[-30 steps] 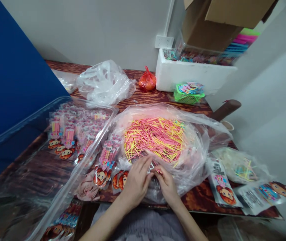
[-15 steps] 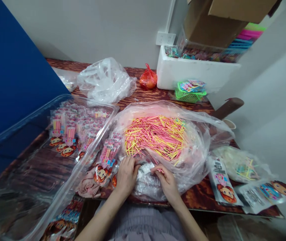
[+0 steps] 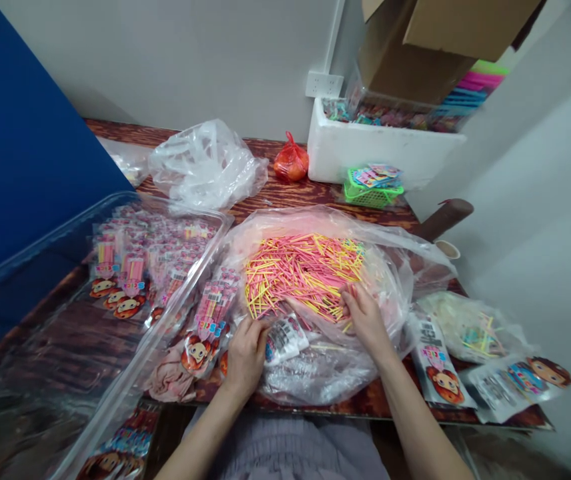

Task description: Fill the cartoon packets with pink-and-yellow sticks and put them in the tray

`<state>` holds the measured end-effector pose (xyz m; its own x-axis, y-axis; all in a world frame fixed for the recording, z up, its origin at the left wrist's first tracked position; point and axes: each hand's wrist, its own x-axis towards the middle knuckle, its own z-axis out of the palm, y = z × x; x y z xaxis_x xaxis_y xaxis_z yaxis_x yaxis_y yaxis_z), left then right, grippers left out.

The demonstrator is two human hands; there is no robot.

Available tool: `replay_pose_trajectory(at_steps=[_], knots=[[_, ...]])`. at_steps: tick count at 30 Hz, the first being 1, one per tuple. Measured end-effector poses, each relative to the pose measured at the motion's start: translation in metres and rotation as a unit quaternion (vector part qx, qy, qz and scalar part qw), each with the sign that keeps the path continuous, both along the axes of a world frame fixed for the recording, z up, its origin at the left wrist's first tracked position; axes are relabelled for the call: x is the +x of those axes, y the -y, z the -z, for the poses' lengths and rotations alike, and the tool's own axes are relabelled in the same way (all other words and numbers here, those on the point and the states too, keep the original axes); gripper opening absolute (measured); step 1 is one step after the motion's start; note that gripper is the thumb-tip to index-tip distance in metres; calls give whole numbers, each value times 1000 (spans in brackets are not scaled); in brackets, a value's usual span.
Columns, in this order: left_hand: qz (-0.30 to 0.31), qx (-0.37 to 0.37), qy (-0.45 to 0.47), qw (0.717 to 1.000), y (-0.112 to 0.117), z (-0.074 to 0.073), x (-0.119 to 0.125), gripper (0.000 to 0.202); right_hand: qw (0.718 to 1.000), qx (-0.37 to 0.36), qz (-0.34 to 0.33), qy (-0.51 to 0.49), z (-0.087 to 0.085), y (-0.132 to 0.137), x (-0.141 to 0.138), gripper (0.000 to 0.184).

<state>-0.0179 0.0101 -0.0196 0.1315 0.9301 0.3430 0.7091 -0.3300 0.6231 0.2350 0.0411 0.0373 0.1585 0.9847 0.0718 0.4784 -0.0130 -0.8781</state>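
Observation:
Thin pink and yellow sticks [image 3: 300, 267] lie heaped inside a large clear plastic bag [image 3: 395, 293] in front of me. My left hand [image 3: 246, 353] is closed on the left end of a small printed packet [image 3: 288, 339], which rests over the near side of the bag. At the right edge of the heap is my right hand [image 3: 365, 317], its fingers pinched together among the sticks; what they hold is hidden. Left of the bag lie several filled stick packets [image 3: 213, 310] with a cartoon head at the bottom.
A clear plastic tray [image 3: 185, 287] at left holds many filled packets. On the right are flat printed packets [image 3: 438, 367] and a smaller bag of sticks [image 3: 480, 327]. Behind stand a green basket [image 3: 373, 197], a red bag of fruit [image 3: 291, 163] and a white foam box [image 3: 385, 150].
My right hand has moved from the packet's mouth, where it held pink sticks, up and right to the heap. My left hand keeps hold of the packet, now more exposed.

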Motion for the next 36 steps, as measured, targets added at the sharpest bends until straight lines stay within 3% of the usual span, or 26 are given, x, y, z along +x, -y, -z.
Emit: replay_pose_trajectory(at_steps=[3, 5, 13, 20, 25, 27, 28, 30, 32, 36], knots=[[6, 9, -5, 1000, 1, 0, 0, 23, 970, -15, -31, 242, 7, -31, 9, 19], [8, 11, -5, 1000, 1, 0, 0, 25, 946, -33, -51, 319, 14, -46, 7, 20], [30, -8, -10, 999, -1, 2, -1, 28, 926, -73, -59, 366, 23, -67, -13, 18], [23, -18, 78, 997, 3, -16, -4, 28, 971, -56, -10, 234, 11, -82, 5, 11], [-27, -91, 182, 979, -2, -34, -5, 21, 997, -56, -19, 41, -5, -68, 13, 30], [-54, -137, 240, 960, -6, -41, -4, 19, 986, -83, -61, -134, -10, -48, 4, 30], [-66, -153, 267, 949, -8, -44, -4, 18, 961, -107, -79, -242, -11, -37, -3, 28], [-75, -168, 304, 935, -9, -50, -3, 18, 918, -149, -92, -357, -12, -13, -20, 25], [-68, -167, 316, 932, -8, -53, -3, 18, 913, -135, -73, -378, -8, 8, -36, 26], [-56, -175, 309, 933, -2, -53, -4, 24, 973, -44, -26, -224, 15, 42, -51, 19]])
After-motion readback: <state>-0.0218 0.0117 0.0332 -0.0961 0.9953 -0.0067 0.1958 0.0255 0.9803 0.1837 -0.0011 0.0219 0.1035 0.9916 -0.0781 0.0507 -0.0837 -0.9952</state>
